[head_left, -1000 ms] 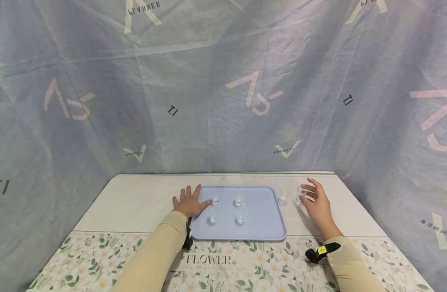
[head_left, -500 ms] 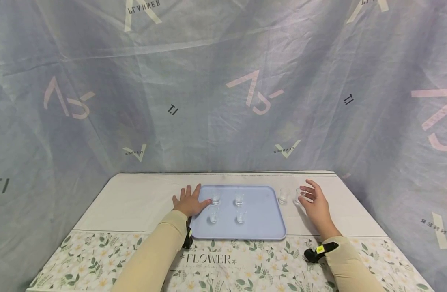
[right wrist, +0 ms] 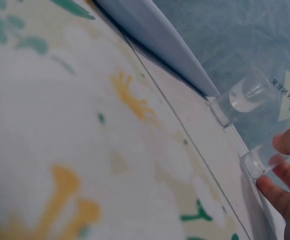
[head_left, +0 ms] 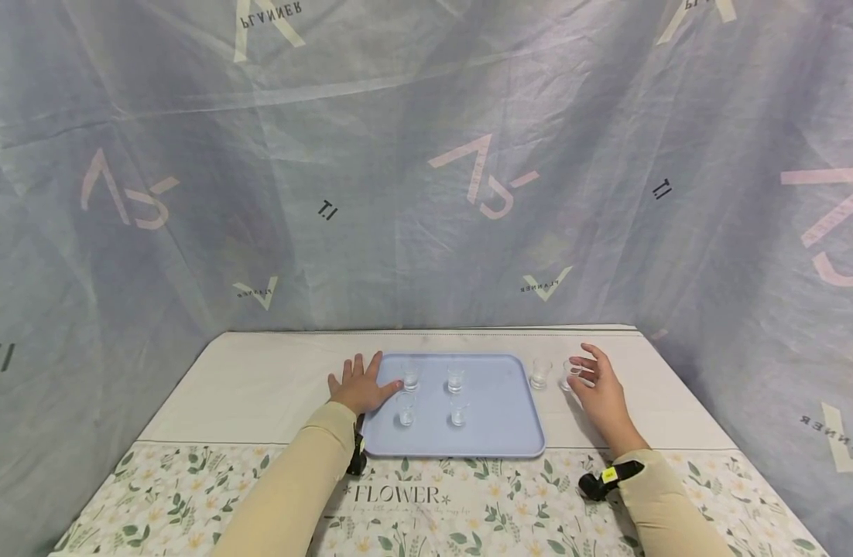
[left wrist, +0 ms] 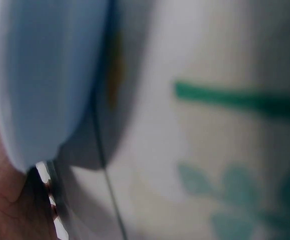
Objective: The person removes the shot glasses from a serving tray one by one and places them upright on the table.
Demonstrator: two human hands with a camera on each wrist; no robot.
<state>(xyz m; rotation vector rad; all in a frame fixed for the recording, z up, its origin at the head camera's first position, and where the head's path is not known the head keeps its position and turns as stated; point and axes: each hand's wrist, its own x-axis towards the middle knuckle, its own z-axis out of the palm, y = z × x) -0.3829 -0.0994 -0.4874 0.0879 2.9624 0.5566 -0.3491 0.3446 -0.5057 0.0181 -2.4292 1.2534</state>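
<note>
A pale blue rectangular tray (head_left: 501,422) lies on the table, bearing several small clear shot glasses (head_left: 457,379) stood upright in two rows. My left hand (head_left: 360,388) rests with fingers spread at the tray's left edge, its thumb reaching over the rim beside the back-left glass. Off the tray's right side stands another shot glass (head_left: 539,375). To the right of that one, my right hand (head_left: 603,393) holds a further shot glass (right wrist: 256,161) between thumb and curled fingers, upright and low at the tabletop. Part of that glass is hidden behind the fingers.
The table cover (head_left: 426,510) is white at the back and flower-printed at the front. A grey-blue printed cloth (head_left: 399,255) hangs behind and on both sides. Black cameras are strapped to both wrists.
My right hand has shifted slightly left with the shot glass, closing the gap to the glass beside the tray. My left hand and the glasses on the tray stay in place.
</note>
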